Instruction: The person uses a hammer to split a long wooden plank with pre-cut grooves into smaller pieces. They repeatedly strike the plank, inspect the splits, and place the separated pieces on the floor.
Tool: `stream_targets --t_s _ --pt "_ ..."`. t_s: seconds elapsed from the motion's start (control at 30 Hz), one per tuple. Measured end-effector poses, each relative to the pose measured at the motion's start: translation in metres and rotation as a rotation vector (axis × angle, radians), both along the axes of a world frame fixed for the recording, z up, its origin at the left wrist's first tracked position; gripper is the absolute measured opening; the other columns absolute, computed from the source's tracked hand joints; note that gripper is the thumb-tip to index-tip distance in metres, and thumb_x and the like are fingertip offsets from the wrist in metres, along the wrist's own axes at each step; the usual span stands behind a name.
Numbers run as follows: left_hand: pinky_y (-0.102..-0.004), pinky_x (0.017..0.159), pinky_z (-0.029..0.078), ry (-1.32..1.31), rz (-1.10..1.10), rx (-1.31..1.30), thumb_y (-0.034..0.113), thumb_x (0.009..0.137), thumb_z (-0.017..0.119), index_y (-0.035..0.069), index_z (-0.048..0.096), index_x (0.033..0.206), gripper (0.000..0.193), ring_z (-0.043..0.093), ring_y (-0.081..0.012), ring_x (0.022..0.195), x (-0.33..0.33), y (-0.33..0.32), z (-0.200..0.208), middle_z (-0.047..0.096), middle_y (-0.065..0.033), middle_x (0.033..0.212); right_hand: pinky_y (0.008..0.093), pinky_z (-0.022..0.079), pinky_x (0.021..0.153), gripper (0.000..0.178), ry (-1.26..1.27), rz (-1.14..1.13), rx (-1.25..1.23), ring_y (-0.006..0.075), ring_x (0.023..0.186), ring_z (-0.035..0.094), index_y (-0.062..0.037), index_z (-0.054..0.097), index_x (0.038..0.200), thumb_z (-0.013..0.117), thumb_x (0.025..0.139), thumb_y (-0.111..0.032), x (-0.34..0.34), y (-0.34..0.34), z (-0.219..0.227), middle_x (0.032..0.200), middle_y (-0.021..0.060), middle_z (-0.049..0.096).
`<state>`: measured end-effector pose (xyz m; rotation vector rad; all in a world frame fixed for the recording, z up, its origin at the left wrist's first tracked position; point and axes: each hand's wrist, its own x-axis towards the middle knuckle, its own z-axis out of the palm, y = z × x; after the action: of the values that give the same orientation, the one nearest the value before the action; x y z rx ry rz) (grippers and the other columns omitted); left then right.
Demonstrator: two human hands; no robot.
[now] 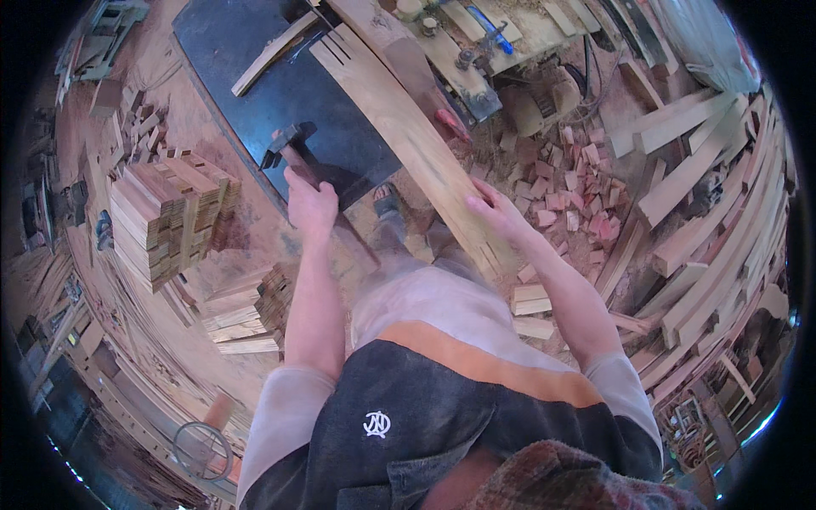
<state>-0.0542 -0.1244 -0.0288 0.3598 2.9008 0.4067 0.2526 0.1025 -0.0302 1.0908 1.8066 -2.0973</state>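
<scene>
My left hand (pixel 313 204) is closed round the wooden handle of a hammer (pixel 295 155). Its dark metal head hangs over the near left part of a black tabletop (pixel 365 161). A long pale wooden board (pixel 408 140) runs from the table toward my body, with narrow slots cut into both ends. My right hand (pixel 500 210) grips the board's right edge close to its near end, thumb on top and the other fingers partly hidden. Farther back, a shorter curved wood strip (pixel 272 55) lies on the tabletop.
Right of the board stands a wooden bench (pixel 459 72) with a blue tool (pixel 491 32) on it. Small offcuts (pixel 586 187) litter the floor at the right, beside many long planks (pixel 714 212). On the left are stacked wood pieces (pixel 174 217) and a lower stack (pixel 246 314).
</scene>
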Motion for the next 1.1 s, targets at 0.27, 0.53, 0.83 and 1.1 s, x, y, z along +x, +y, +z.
stream_targets --t_s 0.27,0.53,0.83,1.1 --pt "-0.0352 0.082 0.054 -0.194 -0.083 0.181 0.015 0.08 0.069 -0.004 0.07 0.106 0.032 0.065 -0.0181 0.089 -0.05 -0.043 0.083 0.069 -0.0099 0.092 0.0377 0.042 0.115 0.083 0.036 0.037 0.025 0.0248 0.134 0.058 -0.0028 0.041 0.161 0.066 0.098 -0.051 0.087 -0.013 0.006 0.149 0.0172 0.058" --pt "-0.0459 0.098 0.053 0.013 -0.999 0.202 0.024 0.096 0.069 0.02 0.047 0.158 0.066 0.07 -0.0375 0.115 -0.023 0.143 0.218 0.072 -0.0241 0.12 0.0406 0.039 0.119 0.084 -0.074 0.078 0.075 0.0323 0.141 0.054 -0.0046 0.042 0.16 0.063 0.097 -0.056 0.093 -0.037 0.027 0.153 0.0206 0.056" --pt "-0.0522 0.071 0.06 0.584 -1.581 -0.407 0.016 0.096 0.066 0.03 0.05 0.153 0.061 0.076 -0.0388 0.084 0.029 0.328 0.208 0.075 -0.0183 0.096 0.0402 0.041 0.117 0.087 -0.039 -0.037 0.073 0.0339 0.139 0.057 -0.0065 0.045 0.159 0.064 0.096 -0.062 0.099 -0.051 0.029 0.151 0.0215 0.058" --pt "-0.0477 0.081 0.06 0.553 -1.758 -0.886 0.028 0.096 0.066 0.023 0.061 0.138 0.042 0.077 -0.032 0.099 0.034 0.317 0.183 0.078 -0.0107 0.104 0.0414 0.042 0.117 0.09 -0.071 -0.043 0.052 0.0355 0.14 0.055 -0.0088 0.045 0.16 0.063 0.093 -0.067 0.102 -0.052 0.027 0.151 0.021 0.058"
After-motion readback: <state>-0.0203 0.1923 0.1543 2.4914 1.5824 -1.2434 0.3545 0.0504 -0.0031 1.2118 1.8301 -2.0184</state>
